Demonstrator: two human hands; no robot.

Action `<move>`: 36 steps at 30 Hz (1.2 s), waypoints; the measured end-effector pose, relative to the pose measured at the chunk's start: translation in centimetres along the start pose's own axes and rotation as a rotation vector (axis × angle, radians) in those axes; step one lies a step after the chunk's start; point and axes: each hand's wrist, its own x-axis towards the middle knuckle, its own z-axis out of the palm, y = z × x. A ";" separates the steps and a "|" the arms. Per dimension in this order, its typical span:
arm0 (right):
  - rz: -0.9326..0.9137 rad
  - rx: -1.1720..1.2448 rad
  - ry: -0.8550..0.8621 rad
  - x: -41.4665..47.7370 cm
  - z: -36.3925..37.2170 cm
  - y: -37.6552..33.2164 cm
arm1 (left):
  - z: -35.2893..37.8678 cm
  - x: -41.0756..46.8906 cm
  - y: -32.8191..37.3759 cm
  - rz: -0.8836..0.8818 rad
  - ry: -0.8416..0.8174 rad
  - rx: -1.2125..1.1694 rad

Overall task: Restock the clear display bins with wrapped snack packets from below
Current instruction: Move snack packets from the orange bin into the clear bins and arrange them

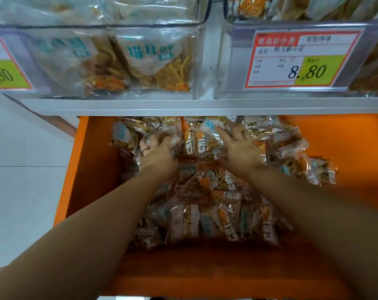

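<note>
An orange drawer (92, 169) stands open over a pale tiled floor (21, 169). Directly above the drawer is a white shelf (183, 106) bearing two clear bins (110, 61) and two price tags (300, 59). Inside the drawer lies a heap of snack packets (205, 202), too many to count. The near ones have their long axes running front to back; the far ones are jumbled. At the drawer's far end, the left hand (155, 150) curls its fingers around packets, and the right hand (240, 146) lies on packets with fingers spread.

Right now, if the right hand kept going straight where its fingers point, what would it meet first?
Most likely the packets heaped at the back of the drawer; the right hand seems to touch them, though depth is unclear.
</note>
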 end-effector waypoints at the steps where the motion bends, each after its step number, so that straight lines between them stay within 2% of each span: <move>1: -0.020 -0.006 0.006 -0.3 0.1 0.0 | 0.2 0.3 -0.6 -0.012 -0.042 -0.033; 5: -0.075 -0.046 0.125 -1.6 0.0 -0.5 | -0.1 0.3 -1.7 0.000 -0.095 -0.105; 9: 0.031 0.151 0.291 -0.5 -0.1 -0.1 | -0.1 0.7 -2.5 0.049 -0.123 -0.166; 12: 0.115 0.370 0.190 0.5 0.0 0.8 | -0.1 1.0 -2.6 0.070 -0.163 -0.242; 15: 0.142 0.334 0.094 0.2 -0.1 0.9 | -0.9 0.5 -2.0 0.023 -0.211 -0.474; 17: 0.150 0.318 0.092 -0.1 -0.4 0.8 | -0.9 0.0 -1.3 0.004 -0.310 -0.620; 20: 0.169 0.301 0.156 -0.2 -0.4 0.6 | 0.1 -0.5 -0.3 0.041 -0.367 -0.671; 23: 0.314 0.575 0.202 -0.2 -0.8 0.7 | 0.3 -0.8 0.4 -0.024 -0.307 -0.824; 26: 0.349 0.679 0.028 0.2 -0.6 1.0 | 0.4 -0.5 0.7 -0.029 -0.290 -0.931; 29: 0.296 0.614 -0.086 0.2 -0.1 1.0 | 0.5 -0.5 0.9 0.040 -0.360 -0.869; 36: 0.199 0.826 -0.298 -1.0 -1.4 0.2 | 0.7 -0.9 1.4 0.075 -0.340 -0.804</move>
